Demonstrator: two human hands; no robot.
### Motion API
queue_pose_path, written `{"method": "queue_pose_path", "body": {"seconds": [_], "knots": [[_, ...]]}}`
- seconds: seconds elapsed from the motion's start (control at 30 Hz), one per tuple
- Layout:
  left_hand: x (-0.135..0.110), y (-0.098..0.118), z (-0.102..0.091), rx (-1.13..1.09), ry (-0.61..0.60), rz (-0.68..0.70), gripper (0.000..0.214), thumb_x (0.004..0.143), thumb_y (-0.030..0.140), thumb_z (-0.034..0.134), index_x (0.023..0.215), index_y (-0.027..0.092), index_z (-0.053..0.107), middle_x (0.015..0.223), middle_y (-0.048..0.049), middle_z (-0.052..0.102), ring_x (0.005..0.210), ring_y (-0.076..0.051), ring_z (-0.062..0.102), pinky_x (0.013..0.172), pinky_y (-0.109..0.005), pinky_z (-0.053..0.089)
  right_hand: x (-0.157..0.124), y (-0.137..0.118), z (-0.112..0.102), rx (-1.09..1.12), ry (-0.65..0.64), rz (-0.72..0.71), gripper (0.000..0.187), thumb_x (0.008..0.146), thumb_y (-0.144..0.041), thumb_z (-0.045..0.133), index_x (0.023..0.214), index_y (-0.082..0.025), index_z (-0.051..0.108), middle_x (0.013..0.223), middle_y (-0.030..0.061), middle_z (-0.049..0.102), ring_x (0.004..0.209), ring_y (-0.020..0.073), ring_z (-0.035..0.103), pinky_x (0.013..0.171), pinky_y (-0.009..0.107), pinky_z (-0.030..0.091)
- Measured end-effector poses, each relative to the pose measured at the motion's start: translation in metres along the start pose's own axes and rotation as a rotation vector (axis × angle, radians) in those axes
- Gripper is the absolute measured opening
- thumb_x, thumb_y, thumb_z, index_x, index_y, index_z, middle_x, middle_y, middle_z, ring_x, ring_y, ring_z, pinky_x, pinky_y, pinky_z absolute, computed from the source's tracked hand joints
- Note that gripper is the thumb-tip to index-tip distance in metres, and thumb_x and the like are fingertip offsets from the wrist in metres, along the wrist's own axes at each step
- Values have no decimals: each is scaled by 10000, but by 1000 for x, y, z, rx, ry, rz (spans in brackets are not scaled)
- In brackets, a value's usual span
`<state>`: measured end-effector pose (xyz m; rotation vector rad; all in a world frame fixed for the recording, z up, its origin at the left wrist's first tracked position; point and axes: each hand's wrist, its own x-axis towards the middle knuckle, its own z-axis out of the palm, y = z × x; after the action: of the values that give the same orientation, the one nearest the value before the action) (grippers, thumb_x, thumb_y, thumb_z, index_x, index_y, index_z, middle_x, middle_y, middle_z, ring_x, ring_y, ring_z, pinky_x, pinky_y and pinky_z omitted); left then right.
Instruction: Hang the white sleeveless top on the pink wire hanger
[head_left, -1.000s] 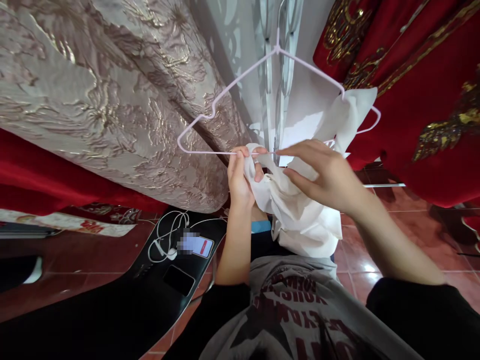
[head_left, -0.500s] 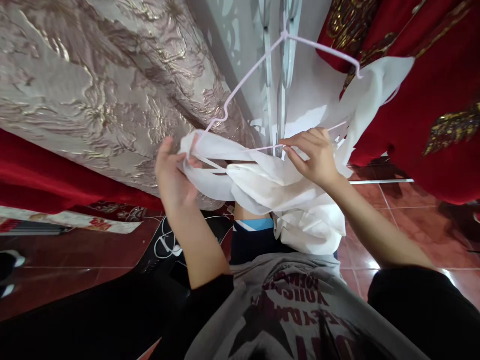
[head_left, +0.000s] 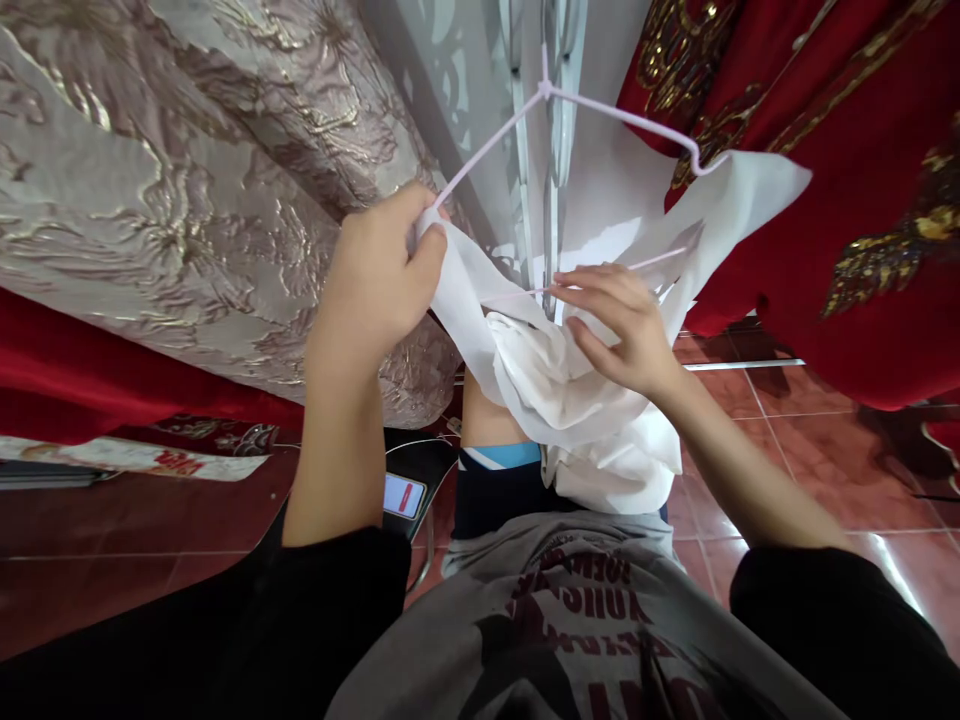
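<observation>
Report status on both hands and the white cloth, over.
Left grip shut on thin white cloth at shoulder of pale pink wire hanger. Right grip at lower bar, hold unclear. Beige brocade drape crowds left.

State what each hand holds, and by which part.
Left hand grips the thin white cloth by its edge, at the pale pink wire hanger's left shoulder; right hand pinches the hanger's bottom bar.

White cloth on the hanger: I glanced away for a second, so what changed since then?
The left hand slid from mid-bar of the hanger out and up, pulling the white cloth over its left shoulder. The right hand stayed pinched on the bottom bar; the cloth stayed draped over the right shoulder.
</observation>
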<state>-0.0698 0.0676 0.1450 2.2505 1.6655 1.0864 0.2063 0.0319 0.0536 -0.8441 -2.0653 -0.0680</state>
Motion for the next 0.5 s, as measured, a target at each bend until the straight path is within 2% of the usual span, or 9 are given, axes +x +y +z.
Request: {"method": "queue_pose_path", "body": {"seconds": [0.07,0.1,0.17,0.2,0.23,0.3,0.33,0.4,0.5], "knots": [[1,-1,-3,59,-6,9,123,945,90,652,996,133,755,626,46,452,572,-112,411,932,-402,523,-6,-1,-16,-76,245,17,310,1012,-284,570,1304,-306,674,1309,55,708,1278,256,646,1106,502,500],[1,-1,-4,80,-4,16,118,958,124,662,1014,132,765,626,48,455,558,-100,394,911,-386,522,-9,1,-23,-130,401,82,294,1001,-314,605,1287,-297,671,1293,69,690,1272,263,641,1100,508,505],[-1,2,-5,117,10,27,138,967,239,711,1019,129,777,642,43,471,555,-91,399,891,-368,521,-14,11,-36,-160,655,288,390,940,-408,706,1292,-258,633,1311,109,637,1256,275,631,1069,507,520],[-2,3,-4,137,23,24,183,949,300,750,1004,128,778,649,40,474,562,-94,411,886,-368,524,-16,19,-41,-104,702,413,466,896,-450,751,1286,-235,614,1320,127,624,1237,273,635,1045,495,535],[-3,4,-3,160,36,12,227,916,343,792,986,128,777,655,36,475,577,-103,430,890,-376,528,-16,27,-45,-4,669,543,509,859,-481,777,1258,-214,607,1308,140,631,1198,264,652,1013,478,553],[-5,4,0,201,53,-40,251,845,332,852,980,136,774,671,27,483,635,-140,496,924,-410,537,-14,41,-50,212,438,742,460,839,-506,775,1144,-194,630,1186,131,693,1065,229,692,935,432,582],[-6,2,3,210,59,-68,235,826,283,850,999,142,775,686,20,498,676,-164,535,948,-431,540,-12,46,-51,276,315,788,401,852,-506,761,1076,-196,641,1094,108,717,995,210,700,902,412,589],[-7,-5,8,200,67,-85,246,817,173,788,1062,151,772,726,4,543,770,-209,603,994,-458,538,-6,50,-51,296,177,789,345,872,-505,753,1005,-206,644,975,69,720,911,191,692,859,392,591],[-8,-21,17,130,121,-6,363,802,83,688,1156,147,732,849,-28,641,905,-247,657,1028,-459,534,5,52,-48,283,178,734,341,882,-523,761,989,-231,622,950,56,702,892,193,665,817,385,585]]}}
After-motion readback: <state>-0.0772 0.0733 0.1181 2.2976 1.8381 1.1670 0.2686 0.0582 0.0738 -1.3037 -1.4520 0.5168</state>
